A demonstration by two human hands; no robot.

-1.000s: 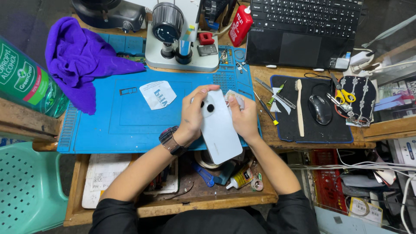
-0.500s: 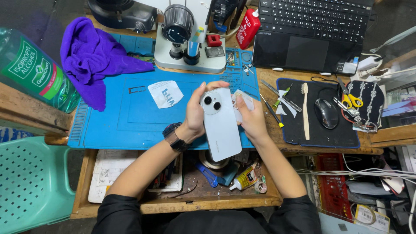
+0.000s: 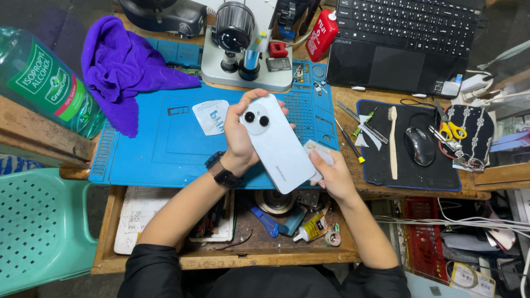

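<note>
I hold a white smartphone [image 3: 277, 144] back side up, its round two-lens camera bump towards the far end, above the blue work mat [image 3: 165, 146]. My left hand [image 3: 242, 138], with a black watch on the wrist, grips the phone's upper half from the left. My right hand [image 3: 330, 172] sits at the phone's lower right edge and pinches a small pale card-like piece [image 3: 319, 153] against it. The phone's screen side is hidden.
A microscope [image 3: 243, 47] stands at the mat's far edge, a purple cloth [image 3: 124, 69] to its left, a green bottle [image 3: 47, 85] far left. A laptop [image 3: 411, 38], a mouse [image 3: 419, 146] and tools on a black pad lie right. An open drawer [image 3: 259, 221] holds clutter.
The phone has tilted so its lower end points to the right. My right hand slid down from the phone's upper edge to its lower right side.
</note>
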